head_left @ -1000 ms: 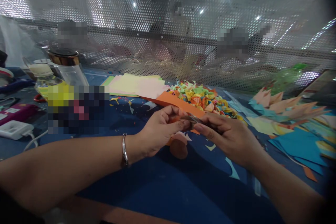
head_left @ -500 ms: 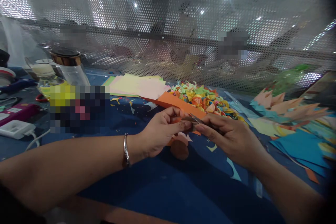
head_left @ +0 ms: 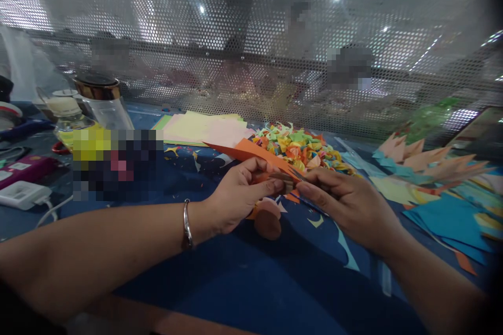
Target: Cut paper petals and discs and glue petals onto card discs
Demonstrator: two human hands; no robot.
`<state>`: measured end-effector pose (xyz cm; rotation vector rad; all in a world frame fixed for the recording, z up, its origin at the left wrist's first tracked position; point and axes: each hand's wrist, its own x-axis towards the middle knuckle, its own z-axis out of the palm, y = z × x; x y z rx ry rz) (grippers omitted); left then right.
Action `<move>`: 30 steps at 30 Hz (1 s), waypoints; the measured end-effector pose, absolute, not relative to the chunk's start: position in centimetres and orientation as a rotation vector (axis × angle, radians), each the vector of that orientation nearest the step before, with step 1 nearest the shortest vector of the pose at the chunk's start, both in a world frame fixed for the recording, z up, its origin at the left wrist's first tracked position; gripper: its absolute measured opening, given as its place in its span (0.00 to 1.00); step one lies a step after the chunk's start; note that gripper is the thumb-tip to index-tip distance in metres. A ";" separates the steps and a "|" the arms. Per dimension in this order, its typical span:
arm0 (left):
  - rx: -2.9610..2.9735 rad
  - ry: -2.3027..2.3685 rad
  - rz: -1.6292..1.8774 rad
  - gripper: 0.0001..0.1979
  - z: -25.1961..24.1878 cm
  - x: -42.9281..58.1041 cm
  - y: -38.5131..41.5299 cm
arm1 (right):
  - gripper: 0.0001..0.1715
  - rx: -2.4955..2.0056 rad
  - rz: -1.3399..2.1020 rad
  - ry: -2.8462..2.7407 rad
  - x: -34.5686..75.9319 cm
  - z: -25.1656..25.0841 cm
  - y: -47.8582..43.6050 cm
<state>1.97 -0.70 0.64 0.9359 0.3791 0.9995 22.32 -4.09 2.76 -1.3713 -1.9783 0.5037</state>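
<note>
My left hand pinches a folded strip of orange paper between thumb and fingers. A brownish rounded piece sits under that thumb, partly hidden. In my right hand is a pair of small scissors, mostly covered by the fingers, with the dark blades against the paper's right end. Just below both hands lie a brown paper disc and a paler rounded paper piece. Beyond the strip is a heap of multicoloured paper scraps.
A stack of pastel paper sheets lies at the back. To the left stand a glass jar, a bottle and a white charger. Blue paper and folded peach points are on the right. A perforated screen rises behind.
The orange strip has turned and tilted up slightly at its left end. The scissor blades now sit closer against its right end. Both hands stay in nearly the same place.
</note>
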 end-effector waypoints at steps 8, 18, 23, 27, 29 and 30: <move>0.891 0.413 1.017 0.15 1.0 2.1 -1.0 | 0.27 -1.377 0.445 -2.041 22.3 2.5 -4.1; 0.875 0.367 1.013 0.16 0.9 2.1 -1.0 | 0.27 -1.376 0.396 -2.067 22.3 2.8 -4.1; 0.887 0.367 1.005 0.15 0.9 2.0 -1.0 | 0.27 -1.347 0.431 -2.065 22.1 2.8 -4.1; 0.888 0.371 0.995 0.16 1.1 2.0 -1.2 | 0.29 -1.321 0.411 -2.032 22.2 2.6 -4.2; 0.888 0.373 0.990 0.16 1.1 2.0 -1.3 | 0.29 -1.322 0.402 -2.028 22.2 2.5 -4.2; 0.888 0.374 0.988 0.16 1.1 2.0 -1.3 | 0.29 -1.327 0.402 -2.033 22.3 2.5 -4.2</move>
